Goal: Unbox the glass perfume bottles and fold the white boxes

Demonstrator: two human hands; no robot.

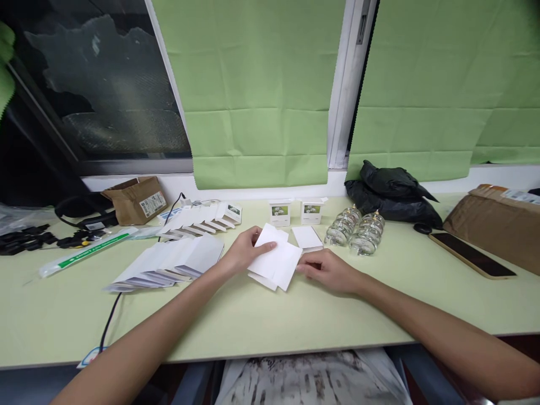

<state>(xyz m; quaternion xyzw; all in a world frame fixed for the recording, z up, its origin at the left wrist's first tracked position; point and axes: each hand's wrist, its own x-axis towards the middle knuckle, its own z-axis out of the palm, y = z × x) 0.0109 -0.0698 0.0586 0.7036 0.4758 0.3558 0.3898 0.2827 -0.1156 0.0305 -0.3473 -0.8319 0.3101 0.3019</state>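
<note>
My left hand (248, 250) is closed on a white, partly folded card box (276, 261), its thumb lying across the top. The fingers of my right hand (327, 271) are pinched at the right edge of the same box. A flat white box (307, 238) lies on the table just behind my right hand. Two upright small boxes with a picture label, a left one (280, 212) and a right one (311, 212), stand farther back. Left of my left hand is an overlapping row of flat white boxes (172, 260), with another row of white boxes (202, 218) behind it.
Two rows of clear glass bottles (366, 233) stand right of centre. Behind them rests a black plastic bag (392, 197). A phone (470, 255) and a large cardboard box (498, 225) are at right. A small brown box (137, 201), green-striped packet (93, 250) and black cable (110, 320) are at left.
</note>
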